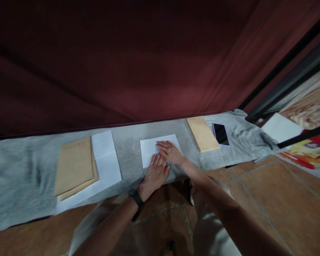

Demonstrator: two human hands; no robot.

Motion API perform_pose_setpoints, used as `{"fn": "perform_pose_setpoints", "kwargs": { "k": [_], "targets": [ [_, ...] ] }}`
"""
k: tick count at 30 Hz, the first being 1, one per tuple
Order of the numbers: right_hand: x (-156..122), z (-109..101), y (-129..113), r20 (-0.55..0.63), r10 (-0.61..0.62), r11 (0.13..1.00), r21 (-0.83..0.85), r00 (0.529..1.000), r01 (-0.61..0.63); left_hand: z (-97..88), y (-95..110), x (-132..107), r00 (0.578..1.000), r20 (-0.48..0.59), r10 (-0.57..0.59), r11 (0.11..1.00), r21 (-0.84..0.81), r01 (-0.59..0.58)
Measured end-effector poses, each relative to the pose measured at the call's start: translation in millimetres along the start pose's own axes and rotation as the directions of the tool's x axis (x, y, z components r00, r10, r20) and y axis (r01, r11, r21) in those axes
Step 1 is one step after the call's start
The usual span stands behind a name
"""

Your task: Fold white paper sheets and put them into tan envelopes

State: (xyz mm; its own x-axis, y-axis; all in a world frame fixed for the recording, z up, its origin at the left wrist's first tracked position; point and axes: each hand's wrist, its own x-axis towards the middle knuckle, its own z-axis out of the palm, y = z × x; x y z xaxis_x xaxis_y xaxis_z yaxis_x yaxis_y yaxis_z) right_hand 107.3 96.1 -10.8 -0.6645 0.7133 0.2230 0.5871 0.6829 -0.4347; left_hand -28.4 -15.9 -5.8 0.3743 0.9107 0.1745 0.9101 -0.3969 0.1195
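A white sheet of paper (148, 147), seemingly folded, lies on the grey cloth in front of me. My left hand (156, 172) rests flat on its near part, fingers stretched forward; a dark watch is on that wrist. My right hand (171, 152) lies flat across the paper's middle, its fingers pointing left and touching the left fingertips. Both palms face down, so the paper beneath them is hidden. To the left, brown envelopes (74, 165) lie on top of white paper (106, 165) with a crease across it. A stack of brown envelopes (202, 134) sits to the right.
A phone (221, 134) with a dark screen lies right of the envelope stack. The grey cloth (24, 177) covers a long narrow surface against a dark red curtain (149, 71). Dark metal bars (282, 85) and a colourful printed sheet (309, 156) are at right. Tiled floor is below.
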Motion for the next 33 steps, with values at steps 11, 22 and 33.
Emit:
{"fn": "perform_pose_setpoints", "kwargs": {
  "k": [11,22,33],
  "targets": [
    [3.6,8.6,-10.3,0.047,0.142,0.948,-0.295,0.989,-0.122,-15.6,5.4,-27.0,0.998,0.064,0.021,1.000,0.001,-0.021],
    [6.3,10.9,-12.8,0.036,0.211,0.918,-0.351,0.977,-0.186,-12.5,12.9,-30.3,0.995,0.097,-0.022,1.000,0.013,0.021],
    [-20.2,5.8,-10.9,0.046,0.110,0.972,-0.215,0.993,-0.098,-20.4,-25.7,-24.7,0.999,-0.041,-0.031,0.994,-0.103,0.027]
  ]
}}
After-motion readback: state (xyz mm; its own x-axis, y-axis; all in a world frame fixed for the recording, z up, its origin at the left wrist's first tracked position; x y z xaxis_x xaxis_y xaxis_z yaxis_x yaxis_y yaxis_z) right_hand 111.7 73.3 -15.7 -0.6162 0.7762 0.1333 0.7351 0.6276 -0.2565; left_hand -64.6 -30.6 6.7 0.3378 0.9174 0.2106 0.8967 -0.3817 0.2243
